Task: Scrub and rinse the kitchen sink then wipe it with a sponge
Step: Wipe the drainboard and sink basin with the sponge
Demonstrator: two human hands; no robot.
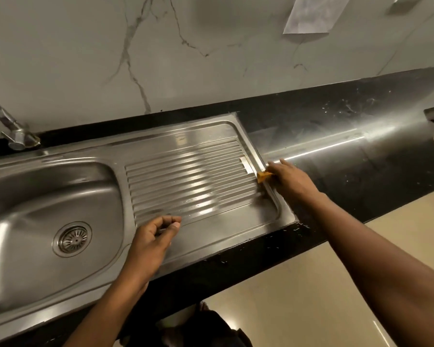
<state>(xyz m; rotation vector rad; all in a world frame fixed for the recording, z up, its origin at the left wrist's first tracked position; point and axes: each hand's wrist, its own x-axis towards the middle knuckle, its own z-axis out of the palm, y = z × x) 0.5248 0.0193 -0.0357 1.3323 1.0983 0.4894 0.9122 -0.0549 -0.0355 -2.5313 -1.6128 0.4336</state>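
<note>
Presses an orange sponge [263,177] with the right hand [290,182] against the right rim of the sink [211,249], just where the steel meets the dark surface [361,176] — probably because dirt collects along that seam. Curls the fingers over the sponge, so that only one corner shows. Holds the left hand [152,242] low at the front edge of the ribbed drainboard [186,181], fingers loosely bent, thumb near the fingertips, nothing between them — likely for balance during the long reach. Cannot tell if it touches the steel. Leaves the basin [35,186] and the drain [72,238] at the left, apart from both hands. Shows no water from the tap [16,137]. Looks like edge work, scrubbing or wiping; cannot tell which.
</note>
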